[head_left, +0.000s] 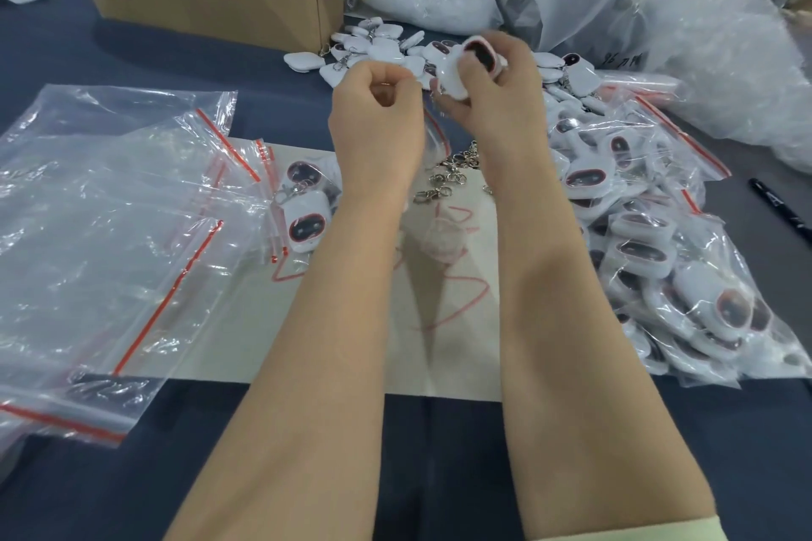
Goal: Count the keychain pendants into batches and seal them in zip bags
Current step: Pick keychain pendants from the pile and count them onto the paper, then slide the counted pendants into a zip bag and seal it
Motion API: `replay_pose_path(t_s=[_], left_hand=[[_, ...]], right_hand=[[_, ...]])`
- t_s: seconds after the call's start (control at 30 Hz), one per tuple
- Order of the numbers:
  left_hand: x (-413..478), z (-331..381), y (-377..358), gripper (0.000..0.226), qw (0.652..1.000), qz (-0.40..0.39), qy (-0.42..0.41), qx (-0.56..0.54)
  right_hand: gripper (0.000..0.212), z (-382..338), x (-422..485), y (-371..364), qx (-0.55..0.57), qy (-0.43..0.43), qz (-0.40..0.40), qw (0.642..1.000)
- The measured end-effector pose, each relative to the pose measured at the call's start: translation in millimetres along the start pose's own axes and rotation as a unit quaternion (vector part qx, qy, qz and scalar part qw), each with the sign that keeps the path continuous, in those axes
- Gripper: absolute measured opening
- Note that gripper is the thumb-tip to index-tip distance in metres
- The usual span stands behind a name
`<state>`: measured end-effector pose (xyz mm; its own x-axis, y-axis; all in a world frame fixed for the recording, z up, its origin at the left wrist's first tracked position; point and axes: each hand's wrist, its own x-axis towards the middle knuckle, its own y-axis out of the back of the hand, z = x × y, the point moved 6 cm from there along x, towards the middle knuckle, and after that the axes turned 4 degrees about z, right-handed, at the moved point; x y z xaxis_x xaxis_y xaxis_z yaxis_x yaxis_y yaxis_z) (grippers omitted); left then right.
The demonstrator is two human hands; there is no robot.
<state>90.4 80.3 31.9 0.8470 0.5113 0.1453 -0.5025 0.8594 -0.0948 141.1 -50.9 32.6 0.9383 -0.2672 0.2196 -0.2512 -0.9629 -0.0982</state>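
Just above the paper sheet (351, 343), toward 12 o'clock: a few white keychain pendants (457, 72) gripped in the right hand (492, 92), long axis running 7 to 1 o'clock, dark screen face of the top one turned up. Poking out past the fingers on the 10 o'clock side. Left hand (373, 110) just beside, at 9 o'clock, fingers curled; cannot tell whether pinching the hanging zip bag (437, 132). At 11 o'clock, cardboard box (211, 9) full of pendants. At 3 o'clock, packed zip bags (659, 242) stuffed with pendants. At 9 o'clock, flat clear zip bags (110, 211).
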Motion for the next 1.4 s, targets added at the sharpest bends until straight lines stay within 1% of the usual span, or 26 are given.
replay_pose_path(t_s=[0.07, 0.1, 0.13, 0.2, 0.23, 0.3, 0.33, 0.37, 0.4, 0.47, 0.5, 0.53, 0.6, 0.67, 0.7, 0.77, 0.8, 0.87, 0.9, 0.93, 1.03, 1.1, 1.17, 1.27, 1.33, 1.4], left_hand=[[1, 4, 3, 0.018, 1.0, 0.004, -0.006, -0.005], [1, 6, 4, 0.016, 1.0, 0.006, -0.011, -0.009], [2, 9, 5, 0.016, 1.0, 0.009, -0.018, -0.013], [2, 14, 8, 0.018, 0.999, 0.013, -0.033, -0.023], [3, 17, 9, 0.019, 0.999, 0.016, -0.042, -0.03], [3, 22, 13, 0.021, 0.997, 0.022, -0.057, -0.049], [4, 23, 15, 0.021, 0.996, 0.027, -0.062, -0.064], [4, 26, 17, 0.02, 0.994, 0.034, -0.065, -0.084], [5, 28, 19, 0.02, 0.991, 0.041, -0.066, -0.108], [6, 31, 22, 0.02, 0.984, 0.051, -0.059, -0.16], [6, 33, 22, 0.019, 0.98, 0.048, -0.053, -0.188], [5, 34, 22, 0.017, 0.974, 0.039, -0.045, -0.216], [4, 35, 22, 0.013, 0.969, 0.025, -0.045, -0.24], [4, 36, 28, 0.014, 0.981, 0.048, -0.08, -0.168], [6, 35, 32, 0.018, 0.986, 0.065, -0.094, -0.125], [11, 28, 38, 0.03, 0.991, 0.076, -0.081, -0.073], [13, 22, 39, 0.031, 0.995, 0.068, -0.051, -0.055], [16, 16, 36, 0.015, 0.997, 0.027, -0.007, -0.067], [14, 18, 34, 0.016, 0.997, 0.011, -0.018, -0.072], [13, 21, 31, 0.022, 0.997, -0.004, -0.042, -0.072], [7, 28, 23, 0.02, 0.993, -0.035, -0.092, -0.064], [6, 27, 23, 0.017, 0.992, -0.027, -0.097, -0.076], [8, 26, 25, 0.016, 0.992, -0.017, -0.087, -0.091], [9, 26, 26, 0.016, 0.993, -0.005, -0.088, -0.08], [9, 25, 24, 0.014, 0.993, -0.005, -0.084, -0.078], [10, 25, 24, 0.013, 0.994, -0.007, -0.078, -0.077]], right_hand=[[0.02, -14, -1, -6, -0.064, 0.019, -0.042, 0.997], [0.024, -17, -3, -9, -0.124, 0.016, -0.064, 0.99], [0.025, -18, -7, -13, -0.186, 0.009, -0.089, 0.979], [0.016, -22, -15, -20, -0.295, 0.026, -0.143, 0.945], [0.021, -26, -19, -21, -0.323, 0.044, -0.159, 0.932], [0.037, -38, -21, -20, -0.344, 0.067, -0.146, 0.925], [0.042, -43, -21, -18, -0.344, 0.071, -0.133, 0.927], [0.045, -45, -20, -17, -0.34, 0.062, -0.14, 0.928], [0.047, -46, -22, -18, -0.331, 0.034, -0.167, 0.928], [0.046, -37, -31, -23, -0.3, -0.037, -0.253, 0.919], [0.042, -34, -34, -26, -0.283, -0.043, -0.28, 0.916], [0.036, -34, -35, -28, -0.267, -0.027, -0.287, 0.92], [0.025, -42, -33, -30, -0.237, 0.032, -0.254, 0.937], [0.02, -48, -30, -29, -0.195, 0.066, -0.217, 0.954], [0.017, -49, -29, -28, -0.167, 0.07, -0.207, 0.961], [0.019, -52, -27, -27, -0.096, 0.071, -0.207, 0.971], [0.019, -54, -27, -26, -0.058, 0.074, -0.211, 0.973], [0.015, -55, -24, -23, 0.009, 0.07, -0.209, 0.975], [0.012, -53, -21, -19, 0.031, 0.062, -0.192, 0.979], [0.013, -51, -17, -14, 0.042, 0.052, -0.161, 0.985], [0.024, -46, -11, 2, 0.025, 0.048, -0.068, 0.996], [0.023, -47, -11, 4, 0.003, 0.06, -0.046, 0.997], [0.018, -50, -13, 2, -0.033, 0.073, -0.056, 0.995], [0.01, -56, -16, -6, -0.135, 0.088, -0.103, 0.981], [0.011, -58, -17, -7, -0.175, 0.094, -0.105, 0.974], [0.014, -59, -17, -8, -0.185, 0.097, -0.097, 0.973]])
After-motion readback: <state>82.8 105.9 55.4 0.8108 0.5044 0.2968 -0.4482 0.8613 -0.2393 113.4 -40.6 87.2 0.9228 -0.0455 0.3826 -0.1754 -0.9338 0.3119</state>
